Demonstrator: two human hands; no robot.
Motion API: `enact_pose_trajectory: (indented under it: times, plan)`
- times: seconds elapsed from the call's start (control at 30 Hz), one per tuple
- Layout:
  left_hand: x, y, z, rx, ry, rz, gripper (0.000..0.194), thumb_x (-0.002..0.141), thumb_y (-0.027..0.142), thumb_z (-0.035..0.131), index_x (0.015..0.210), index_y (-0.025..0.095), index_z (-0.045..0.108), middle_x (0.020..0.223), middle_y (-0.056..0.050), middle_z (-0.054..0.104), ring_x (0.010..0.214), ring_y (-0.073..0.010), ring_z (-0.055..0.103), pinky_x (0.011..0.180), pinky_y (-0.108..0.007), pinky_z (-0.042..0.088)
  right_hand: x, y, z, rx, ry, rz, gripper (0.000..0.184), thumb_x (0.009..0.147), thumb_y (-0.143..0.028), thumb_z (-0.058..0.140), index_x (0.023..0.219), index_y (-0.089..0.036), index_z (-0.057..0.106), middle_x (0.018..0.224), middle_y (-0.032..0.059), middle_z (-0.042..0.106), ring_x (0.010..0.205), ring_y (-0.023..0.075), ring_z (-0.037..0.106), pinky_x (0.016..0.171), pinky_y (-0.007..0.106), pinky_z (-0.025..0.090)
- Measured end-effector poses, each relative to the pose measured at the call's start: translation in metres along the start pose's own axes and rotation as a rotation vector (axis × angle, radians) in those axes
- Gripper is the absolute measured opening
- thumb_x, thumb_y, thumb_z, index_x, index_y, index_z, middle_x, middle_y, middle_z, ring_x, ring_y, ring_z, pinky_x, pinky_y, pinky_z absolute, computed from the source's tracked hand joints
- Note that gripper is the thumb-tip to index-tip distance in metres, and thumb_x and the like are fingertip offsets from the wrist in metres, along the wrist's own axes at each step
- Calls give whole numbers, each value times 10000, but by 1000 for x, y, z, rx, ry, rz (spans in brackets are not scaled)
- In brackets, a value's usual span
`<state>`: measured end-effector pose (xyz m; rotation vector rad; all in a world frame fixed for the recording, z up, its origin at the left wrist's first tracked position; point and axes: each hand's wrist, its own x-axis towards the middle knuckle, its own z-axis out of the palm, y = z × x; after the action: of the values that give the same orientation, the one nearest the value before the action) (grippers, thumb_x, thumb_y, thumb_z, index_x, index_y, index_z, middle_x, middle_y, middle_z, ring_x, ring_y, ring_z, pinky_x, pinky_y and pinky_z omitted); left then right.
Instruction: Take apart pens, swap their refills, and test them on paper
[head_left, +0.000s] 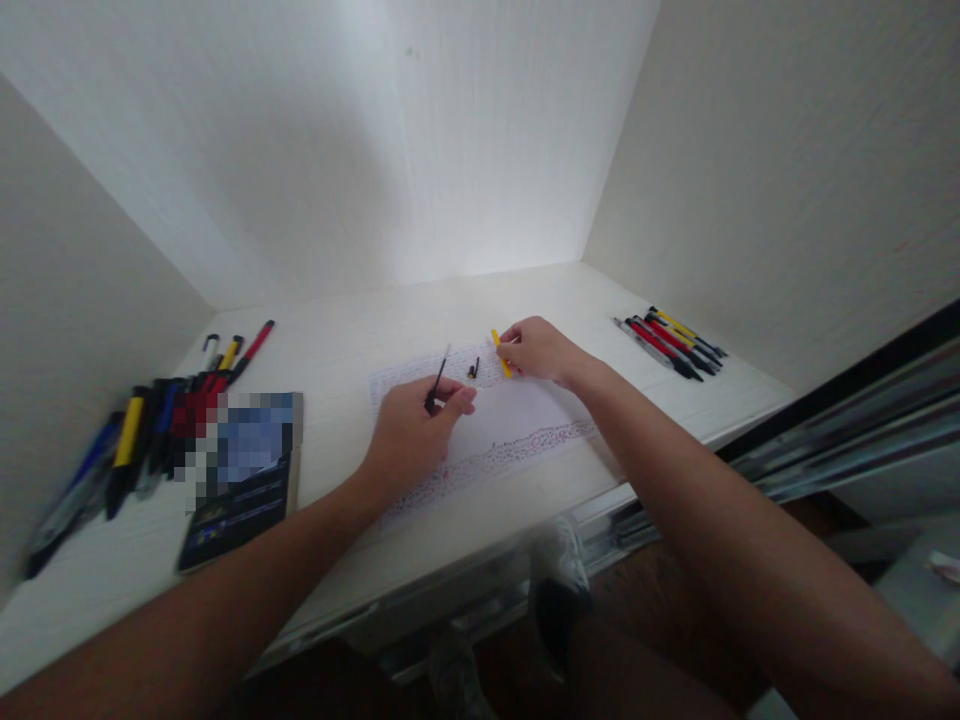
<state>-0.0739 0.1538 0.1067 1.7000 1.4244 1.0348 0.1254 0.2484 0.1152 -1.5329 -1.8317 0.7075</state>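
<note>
My left hand point(412, 430) is closed on a thin, dark pen refill point(440, 375), which points up and slightly right with a pale tip. A short yellow pen barrel point(496, 342) is pinched in the fingers of my right hand point(538, 350), tilted just above the paper. Small black pen parts point(472, 372) lie between the two hands. Beneath them is a white sheet of paper point(510, 415) with dense small marks in blue, red and dark ink along its top and bottom.
Several red, grey and yellow pens point(664, 345) lie in a row at the right. More pens and markers point(139, 425) are spread along the left wall, beside a dark-covered book point(247, 500), partly pixelated. White walls enclose the white shelf surface point(330, 345).
</note>
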Motion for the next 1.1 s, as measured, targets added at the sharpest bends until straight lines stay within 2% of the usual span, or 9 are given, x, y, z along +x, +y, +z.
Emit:
enact_pose_trajectory:
  times: [0.07,0.17,0.27,0.43,0.77,0.9,1.1]
  plan:
    - [1,-2,0,0,17,10,217,875,359,647,812,168,726,693,-35,715,377,-101,503,392,-247,365,-12,-7,-2,321,-30,90,115,845,-229,655,761,-157,683,762,111,705,728,208,662,704,367,557]
    - [3,-6,0,12,80,80,211,873,349,645,803,179,747,797,-54,748,497,-109,556,474,-242,386,-37,-19,-1,799,2,175,84,857,-230,658,807,-162,664,847,99,704,716,158,654,740,327,579]
    - [4,-7,0,10,137,126,214,880,350,633,817,188,758,833,-49,756,528,-108,544,496,-246,373,-62,-27,3,996,46,221,81,823,-236,708,799,-177,658,815,73,689,700,148,642,759,320,588]
    - [3,-3,-1,-10,173,112,220,880,357,635,821,190,766,866,-49,767,543,-112,547,486,-253,361,-83,-28,11,1029,102,143,133,751,-266,793,782,-185,693,772,35,679,698,128,627,742,288,563]
    - [3,-4,-1,-18,178,137,216,883,367,642,810,206,767,827,-35,763,548,-119,550,488,-263,367,-85,-18,21,962,191,13,117,786,-289,776,838,-209,707,717,14,685,679,135,624,689,307,512]
    - [3,-2,-2,-10,181,137,231,892,368,637,797,202,765,749,-23,741,545,-119,539,494,-261,364,-86,-15,24,882,162,-44,131,804,-304,765,867,-207,704,707,11,688,666,139,626,670,312,502]
    - [6,-2,-4,-6,198,153,246,906,374,630,812,198,773,751,-19,741,556,-116,540,516,-261,373,-89,-10,26,688,221,-48,147,796,-324,768,853,-197,718,698,21,702,650,150,636,663,328,502]
